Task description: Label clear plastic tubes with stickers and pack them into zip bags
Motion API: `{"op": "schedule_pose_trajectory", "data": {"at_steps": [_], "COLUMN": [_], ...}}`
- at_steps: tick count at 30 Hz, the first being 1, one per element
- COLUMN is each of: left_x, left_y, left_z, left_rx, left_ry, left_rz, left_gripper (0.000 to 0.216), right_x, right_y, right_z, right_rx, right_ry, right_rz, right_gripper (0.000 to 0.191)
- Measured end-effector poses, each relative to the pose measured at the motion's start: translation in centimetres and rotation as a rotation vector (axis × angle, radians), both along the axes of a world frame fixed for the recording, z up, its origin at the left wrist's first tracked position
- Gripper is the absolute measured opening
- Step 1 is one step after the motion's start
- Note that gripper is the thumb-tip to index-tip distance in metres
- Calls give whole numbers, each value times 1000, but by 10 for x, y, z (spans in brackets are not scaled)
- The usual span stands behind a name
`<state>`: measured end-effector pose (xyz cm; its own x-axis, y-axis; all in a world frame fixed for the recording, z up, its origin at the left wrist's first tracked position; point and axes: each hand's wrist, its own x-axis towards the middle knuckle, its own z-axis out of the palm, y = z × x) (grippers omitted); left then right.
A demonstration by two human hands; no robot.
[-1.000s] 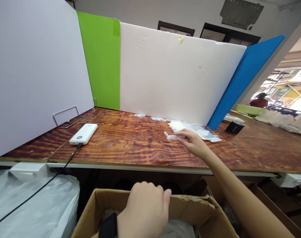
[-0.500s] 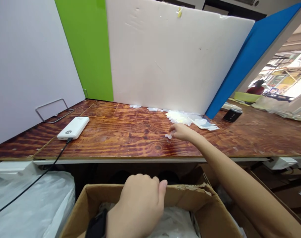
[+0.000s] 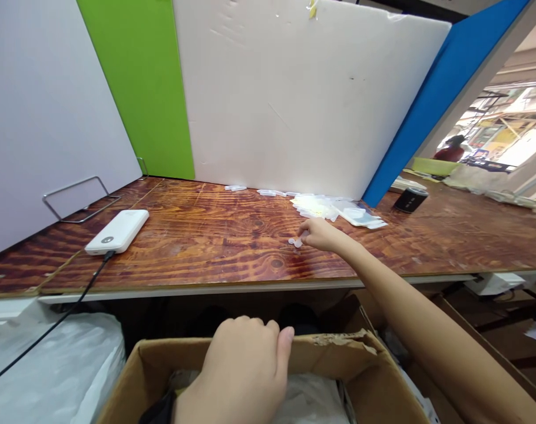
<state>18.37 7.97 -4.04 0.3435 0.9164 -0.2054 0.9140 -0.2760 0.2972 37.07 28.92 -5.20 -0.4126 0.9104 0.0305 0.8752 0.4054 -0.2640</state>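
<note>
Over the tabletop, my right hand [image 3: 320, 234] is closed, its fingertips pinching a small translucent white piece [image 3: 298, 242] with rounded ends. A second rounded bit [image 3: 291, 241] shows just left of it, and whether the two are joined I cannot tell. Behind that hand lies a pile of thin translucent white strips [image 3: 314, 205]. My left hand [image 3: 245, 365] is a closed fist at the far rim of a cardboard box [image 3: 330, 340], knuckles up and thumb along its right side. Its curled fingers are hidden, so what they hold, if anything, does not show.
A white power bank [image 3: 118, 231] with a black cable lies left on the wooden table [image 3: 215, 235]. White foam [image 3: 268, 100], green [image 3: 139, 88] and blue [image 3: 444, 106] panels stand behind. A black cylinder [image 3: 410, 200] stands right; white plastic bags [image 3: 56, 365] sit lower left.
The view has shifted slightly, moving the table items a little left in the picture. My right hand stays at the small translucent piece, and my left hand remains closed by the box rim.
</note>
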Motion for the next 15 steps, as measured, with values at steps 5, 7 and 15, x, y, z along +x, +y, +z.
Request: {"op": "schedule_pose_trajectory", "data": {"at_steps": [5,7,15], "left_x": [-1,0,2], "left_y": [1,2,8], "left_z": [-1,-1,1], "left_rx": [-24,-38,-82], "left_ry": [-10,0,55], "left_rz": [8,2,-14], "left_gripper": [49,50,53], "right_x": [0,1,12], "right_y": [-14,-20,-27], "right_z": [-5,-7,-16], "right_rx": [79,113,142], "right_ry": [36,58,170], "right_rz": [63,72,109], "right_gripper": [17,16,18]}}
